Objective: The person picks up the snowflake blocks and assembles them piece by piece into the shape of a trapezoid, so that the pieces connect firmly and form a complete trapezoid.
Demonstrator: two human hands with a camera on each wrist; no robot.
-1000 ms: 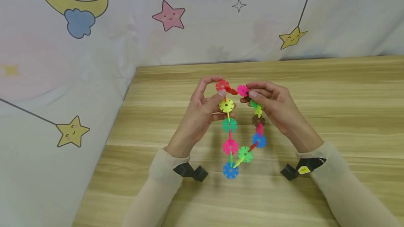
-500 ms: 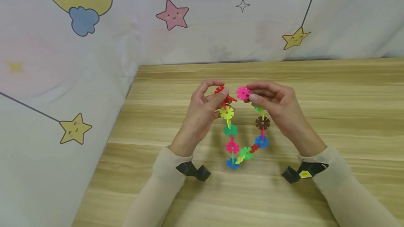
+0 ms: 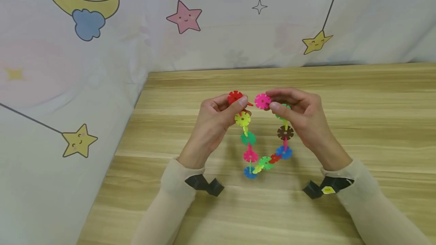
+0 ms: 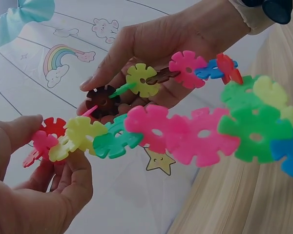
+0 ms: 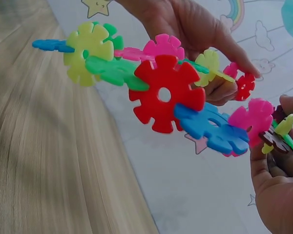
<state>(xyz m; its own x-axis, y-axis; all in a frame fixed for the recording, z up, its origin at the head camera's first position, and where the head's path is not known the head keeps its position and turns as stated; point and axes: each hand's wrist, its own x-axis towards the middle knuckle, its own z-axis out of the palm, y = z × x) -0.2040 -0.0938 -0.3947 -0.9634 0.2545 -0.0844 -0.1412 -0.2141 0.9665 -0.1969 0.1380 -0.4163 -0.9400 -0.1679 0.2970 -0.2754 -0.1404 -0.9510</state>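
Note:
A chain of colourful notched snowflake discs hangs in a U between both hands, its lower part marked by a teal disc (image 3: pixel 248 138) and a blue disc (image 3: pixel 250 172). My left hand (image 3: pixel 209 126) pinches the red discs (image 3: pixel 235 97) at one end, thumb on the near side. At the other end, my right hand (image 3: pixel 304 118) pinches the dark brown disc (image 4: pixel 102 102), with a pink disc (image 3: pixel 262 101) sticking out past the fingertips. A small gap separates this pink disc from the red one jutting out of my left hand. Fingers partly hide both ends.
Beneath the hands lies a wood-grain table (image 3: pixel 374 131). A white cloth (image 3: pixel 231 41) printed with stars and a moon hangs behind the table and along its left side. Each wrist wears a black strap-mounted camera (image 3: pixel 204 184).
The chain's two ends have drawn slightly apart. My left index finger has come down from above onto the red discs, and the chain's bottom has risen a little.

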